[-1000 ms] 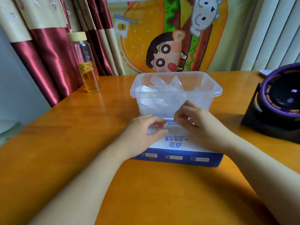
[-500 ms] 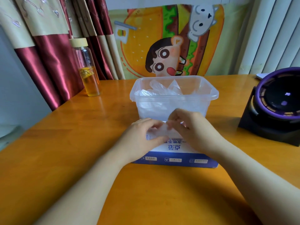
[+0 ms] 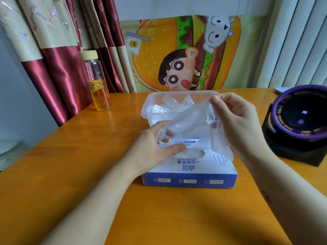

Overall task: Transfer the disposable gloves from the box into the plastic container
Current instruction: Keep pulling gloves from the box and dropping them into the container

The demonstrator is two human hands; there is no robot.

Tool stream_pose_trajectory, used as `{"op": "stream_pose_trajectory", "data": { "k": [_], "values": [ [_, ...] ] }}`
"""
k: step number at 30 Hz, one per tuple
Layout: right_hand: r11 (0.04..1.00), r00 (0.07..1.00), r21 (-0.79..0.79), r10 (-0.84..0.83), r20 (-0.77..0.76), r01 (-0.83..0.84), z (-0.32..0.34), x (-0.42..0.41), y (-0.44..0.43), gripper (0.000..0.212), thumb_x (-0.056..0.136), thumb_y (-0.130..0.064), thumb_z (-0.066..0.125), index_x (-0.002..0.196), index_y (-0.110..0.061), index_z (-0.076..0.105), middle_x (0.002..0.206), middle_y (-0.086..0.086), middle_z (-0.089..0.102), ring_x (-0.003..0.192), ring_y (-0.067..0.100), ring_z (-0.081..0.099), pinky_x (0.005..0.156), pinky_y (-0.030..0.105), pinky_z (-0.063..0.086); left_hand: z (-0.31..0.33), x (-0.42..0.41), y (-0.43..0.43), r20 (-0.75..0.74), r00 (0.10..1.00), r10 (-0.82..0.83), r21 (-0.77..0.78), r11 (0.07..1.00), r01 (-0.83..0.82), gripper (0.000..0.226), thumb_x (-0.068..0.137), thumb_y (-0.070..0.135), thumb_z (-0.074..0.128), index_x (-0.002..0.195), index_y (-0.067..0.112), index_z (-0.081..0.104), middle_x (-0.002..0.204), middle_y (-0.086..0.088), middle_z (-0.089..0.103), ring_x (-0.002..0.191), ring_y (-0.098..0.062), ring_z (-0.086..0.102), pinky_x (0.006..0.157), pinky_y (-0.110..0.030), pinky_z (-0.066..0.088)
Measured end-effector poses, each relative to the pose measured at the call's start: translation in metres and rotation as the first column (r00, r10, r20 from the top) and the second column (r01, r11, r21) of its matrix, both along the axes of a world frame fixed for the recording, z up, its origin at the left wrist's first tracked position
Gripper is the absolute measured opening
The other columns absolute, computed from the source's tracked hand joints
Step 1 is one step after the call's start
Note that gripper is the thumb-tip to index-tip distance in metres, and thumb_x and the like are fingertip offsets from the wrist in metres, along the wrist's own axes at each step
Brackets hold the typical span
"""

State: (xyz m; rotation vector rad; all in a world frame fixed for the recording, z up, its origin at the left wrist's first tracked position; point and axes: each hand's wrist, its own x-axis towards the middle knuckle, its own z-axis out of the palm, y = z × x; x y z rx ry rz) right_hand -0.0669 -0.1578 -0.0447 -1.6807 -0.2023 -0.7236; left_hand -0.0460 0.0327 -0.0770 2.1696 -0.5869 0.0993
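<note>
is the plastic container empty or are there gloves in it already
Not empty: crumpled clear gloves lie inside the plastic container, visible through its open top.

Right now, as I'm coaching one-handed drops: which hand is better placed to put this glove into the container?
Probably right. The right hand pinches the disposable glove by its top edge beside the plastic container, at rim height. The left hand holds its lower end, low over the glove box.

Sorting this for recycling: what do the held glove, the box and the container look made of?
Glove: thin clear plastic film, wrinkled and see-through. Box: likely printed cardboard, matte, with sharp folded edges. Container: stiffer translucent plastic, slightly frosted, moulded rim.
</note>
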Motion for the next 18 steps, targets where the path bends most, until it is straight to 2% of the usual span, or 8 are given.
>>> {"op": "stream_pose_trajectory", "data": {
  "k": [3, 5, 7, 9, 12, 14, 16, 18],
  "values": [
    [0.991, 0.981, 0.056, 0.132, -0.140, -0.125, 0.015, 0.001, 0.007, 0.023, 0.093, -0.026, 0.058, 0.073, -0.017, 0.065, 0.067, 0.006, 0.062, 0.059, 0.014, 0.056, 0.059, 0.026, 0.048, 0.015, 0.001, -0.008, 0.107, 0.994, 0.014, -0.174, 0.985, 0.005, 0.054, 0.068, 0.054, 0.067, 0.117, 0.051, 0.045, 0.115, 0.023, 0.054, 0.103, 0.007, 0.054, 0.078, -0.005, 0.043],
    [0.976, 0.946, 0.079, 0.218, -0.241, -0.205, 0.026, 0.005, 0.008, 0.025, 0.092, -0.028, 0.059, 0.076, -0.011, 0.068, 0.073, 0.013, 0.061, 0.065, 0.022, 0.056, 0.064, 0.032, 0.049, 0.028, 0.006, -0.011, 0.190, 0.982, 0.004, -0.233, 0.972, 0.041, 0.038, 0.079, 0.052, 0.066, 0.115, 0.043, 0.056, 0.118, 0.020, 0.056, 0.109, 0.007, 0.053, 0.084, -0.010, 0.043],
    [0.965, 0.916, 0.102, 0.262, -0.304, -0.242, 0.039, 0.009, 0.007, 0.026, 0.091, -0.028, 0.059, 0.082, -0.006, 0.069, 0.078, 0.015, 0.059, 0.071, 0.024, 0.055, 0.067, 0.032, 0.051, 0.045, 0.013, -0.012, 0.194, 0.981, 0.004, -0.318, 0.946, 0.059, 0.022, 0.083, 0.052, 0.064, 0.101, 0.039, 0.065, 0.107, 0.020, 0.062, 0.105, 0.001, 0.057, 0.085, -0.024, 0.049],
    [0.957, 0.888, 0.110, 0.291, -0.355, -0.269, 0.049, 0.013, 0.003, 0.024, 0.091, -0.027, 0.059, 0.088, -0.006, 0.070, 0.089, 0.020, 0.065, 0.081, 0.025, 0.060, 0.072, 0.027, 0.057, 0.061, 0.021, -0.015, 0.116, 0.993, 0.028, -0.373, 0.928, 0.018, 0.016, 0.081, 0.046, 0.064, 0.085, 0.030, 0.067, 0.087, 0.014, 0.067, 0.086, -0.002, 0.062, 0.074, -0.023, 0.049],
    [0.949, 0.837, 0.108, 0.313, -0.449, -0.297, 0.059, 0.023, -0.009, 0.031, 0.090, -0.038, 0.057, 0.109, -0.015, 0.067, 0.116, 0.016, 0.065, 0.105, 0.023, 0.064, 0.090, 0.031, 0.053, 0.079, 0.037, -0.020, -0.020, 0.996, 0.087, -0.291, 0.953, -0.089, 0.009, 0.088, 0.018, 0.063, 0.083, 0.012, 0.068, 0.078, -0.004, 0.062, 0.075, -0.012, 0.058, 0.068, -0.025, 0.044],
    [0.956, 0.849, 0.143, 0.293, -0.440, -0.255, 0.064, 0.029, -0.018, 0.044, 0.084, -0.048, 0.059, 0.116, -0.019, 0.061, 0.120, 0.009, 0.064, 0.110, 0.019, 0.061, 0.093, 0.035, 0.051, 0.087, 0.052, -0.023, -0.062, 0.994, 0.085, -0.224, 0.970, -0.097, 0.015, 0.090, 0.015, 0.061, 0.091, 0.001, 0.067, 0.079, -0.008, 0.058, 0.076, -0.018, 0.056, 0.061, -0.020, 0.043],
    [0.970, 0.893, 0.119, 0.241, -0.379, -0.211, 0.071, 0.033, -0.026, 0.028, 0.087, -0.042, 0.059, 0.101, -0.018, 0.061, 0.116, 0.010, 0.064, 0.104, 0.017, 0.061, 0.091, 0.037, 0.051, 0.095, 0.067, -0.025, -0.144, 0.981, 0.128, -0.162, 0.975, -0.151, 0.019, 0.091, 0.025, 0.060, 0.093, 0.008, 0.068, 0.078, -0.002, 0.058, 0.073, -0.014, 0.055, 0.056, -0.015, 0.042],
    [0.975, 0.928, -0.085, 0.164, -0.335, -0.203, 0.074, 0.032, -0.032, 0.015, 0.087, -0.032, 0.062, 0.081, -0.018, 0.060, 0.111, 0.003, 0.065, 0.105, 0.013, 0.058, 0.096, 0.038, 0.045, 0.096, 0.083, -0.025, -0.212, 0.963, 0.167, -0.089, 0.978, -0.190, 0.018, 0.089, 0.031, 0.060, 0.090, 0.016, 0.070, 0.084, 0.000, 0.058, 0.078, -0.016, 0.054, 0.064, -0.022, 0.041]
  ]
}}
